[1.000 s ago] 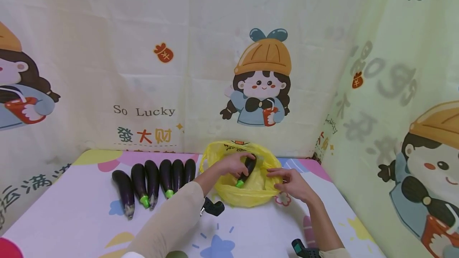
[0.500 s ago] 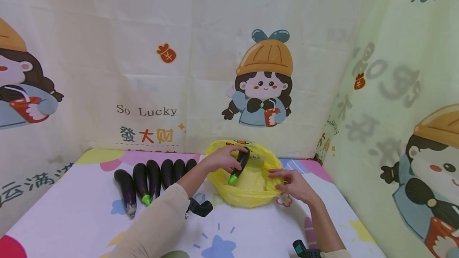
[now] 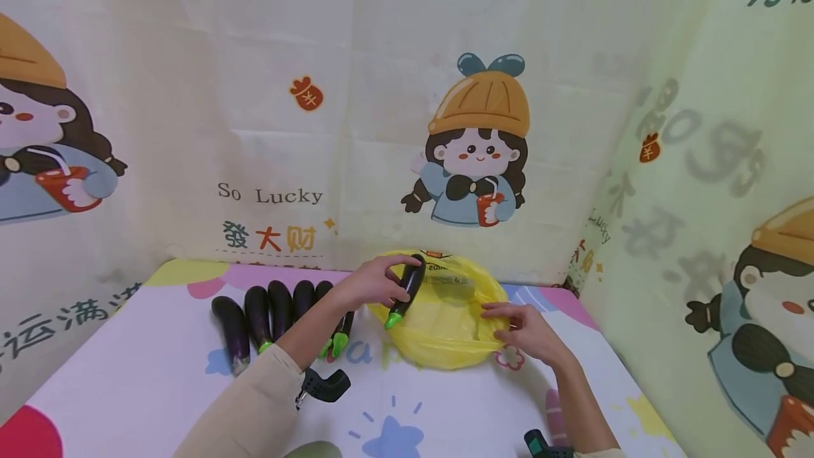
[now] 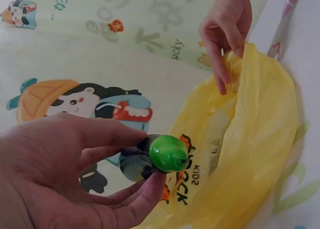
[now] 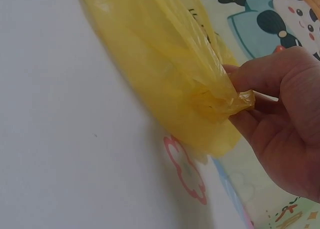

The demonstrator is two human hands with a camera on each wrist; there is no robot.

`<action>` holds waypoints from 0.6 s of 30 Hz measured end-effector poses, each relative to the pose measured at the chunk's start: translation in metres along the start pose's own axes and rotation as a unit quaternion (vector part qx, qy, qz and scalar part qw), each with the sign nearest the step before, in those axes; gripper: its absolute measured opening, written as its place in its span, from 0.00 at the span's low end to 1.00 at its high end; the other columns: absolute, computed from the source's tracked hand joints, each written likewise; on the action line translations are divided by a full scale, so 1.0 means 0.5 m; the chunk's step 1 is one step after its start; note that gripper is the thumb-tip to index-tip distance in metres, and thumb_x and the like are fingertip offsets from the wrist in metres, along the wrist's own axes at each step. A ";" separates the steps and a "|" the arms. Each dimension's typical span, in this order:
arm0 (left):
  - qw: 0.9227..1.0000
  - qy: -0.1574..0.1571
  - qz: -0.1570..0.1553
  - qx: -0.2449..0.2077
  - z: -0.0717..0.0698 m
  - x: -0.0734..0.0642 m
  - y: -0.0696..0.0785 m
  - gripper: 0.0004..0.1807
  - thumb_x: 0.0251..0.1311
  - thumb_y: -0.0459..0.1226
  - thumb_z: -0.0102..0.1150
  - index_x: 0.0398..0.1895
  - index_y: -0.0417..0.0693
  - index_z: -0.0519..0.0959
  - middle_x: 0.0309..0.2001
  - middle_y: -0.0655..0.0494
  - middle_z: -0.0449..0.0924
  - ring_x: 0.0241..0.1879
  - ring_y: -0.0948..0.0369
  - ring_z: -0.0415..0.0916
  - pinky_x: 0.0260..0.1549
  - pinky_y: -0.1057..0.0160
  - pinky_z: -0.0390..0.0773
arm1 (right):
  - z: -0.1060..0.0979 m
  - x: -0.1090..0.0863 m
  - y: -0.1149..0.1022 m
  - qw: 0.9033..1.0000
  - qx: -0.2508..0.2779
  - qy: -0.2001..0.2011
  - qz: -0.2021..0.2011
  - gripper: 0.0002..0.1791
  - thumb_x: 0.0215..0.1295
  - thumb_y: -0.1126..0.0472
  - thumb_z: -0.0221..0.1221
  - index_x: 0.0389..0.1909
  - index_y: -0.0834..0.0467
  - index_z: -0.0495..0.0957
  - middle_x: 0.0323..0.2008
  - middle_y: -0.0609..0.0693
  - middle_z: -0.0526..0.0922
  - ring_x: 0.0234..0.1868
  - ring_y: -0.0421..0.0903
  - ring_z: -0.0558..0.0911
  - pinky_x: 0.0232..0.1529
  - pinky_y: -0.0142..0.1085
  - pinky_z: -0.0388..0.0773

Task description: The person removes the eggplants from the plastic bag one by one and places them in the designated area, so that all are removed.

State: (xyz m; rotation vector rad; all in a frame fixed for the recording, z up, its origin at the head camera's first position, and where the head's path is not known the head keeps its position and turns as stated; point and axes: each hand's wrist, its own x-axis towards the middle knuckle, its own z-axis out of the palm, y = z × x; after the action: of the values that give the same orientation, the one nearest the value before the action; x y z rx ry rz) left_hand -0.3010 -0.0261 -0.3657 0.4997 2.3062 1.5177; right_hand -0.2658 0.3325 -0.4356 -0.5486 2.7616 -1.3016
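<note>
My left hand [image 3: 374,283] grips a dark purple eggplant [image 3: 412,280] over the left rim of a yellow plastic bag [image 3: 439,352]. The eggplant tilts, its green stem end pointing down and toward me; in the left wrist view that green end [image 4: 169,153] faces the camera between thumb and fingers. My right hand [image 3: 531,331] pinches the bag's right rim, and the right wrist view shows the crumpled plastic [image 5: 220,101] between thumb and fingers. The bag's mouth lies wide, with dark print on its inner far side.
To the left of the bag, several eggplants [image 3: 257,313] lie in a row on the patterned tabletop [image 3: 127,387], partly covered by my left forearm. A printed cloth backdrop [image 3: 375,182] rises behind the table and along both sides.
My left hand has lifted the eggplant from inside the bag up and left to its left rim. The right hand keeps its pinch on the bag.
</note>
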 end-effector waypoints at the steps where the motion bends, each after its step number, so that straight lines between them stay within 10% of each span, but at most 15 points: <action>1: 1.000 0.006 0.000 0.003 -0.004 -0.005 -0.001 0.36 0.59 0.29 0.71 0.70 0.63 0.76 0.47 0.41 0.81 0.38 0.52 0.85 0.42 0.53 0.88 | 0.000 -0.001 -0.001 1.000 -0.002 0.001 0.000 0.20 0.62 0.68 0.65 0.57 0.60 0.86 0.67 0.61 0.79 0.71 0.65 0.72 0.52 0.25 0.80; 18: 0.991 0.110 -0.030 0.069 -0.075 -0.084 -0.053 0.35 0.58 0.31 0.71 0.70 0.58 0.76 0.51 0.40 0.80 0.33 0.54 0.83 0.40 0.54 0.88 | 0.003 0.001 0.000 1.000 0.004 -0.003 -0.001 0.20 0.62 0.69 0.64 0.56 0.61 0.86 0.67 0.62 0.79 0.72 0.66 0.71 0.51 0.26 0.80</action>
State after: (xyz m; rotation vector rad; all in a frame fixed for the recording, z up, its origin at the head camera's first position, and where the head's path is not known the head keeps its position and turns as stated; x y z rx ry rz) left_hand -0.2839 -0.0858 -0.3726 0.3068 2.5829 1.4565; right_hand -0.2659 0.3312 -0.4363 -0.5544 2.7502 -1.3098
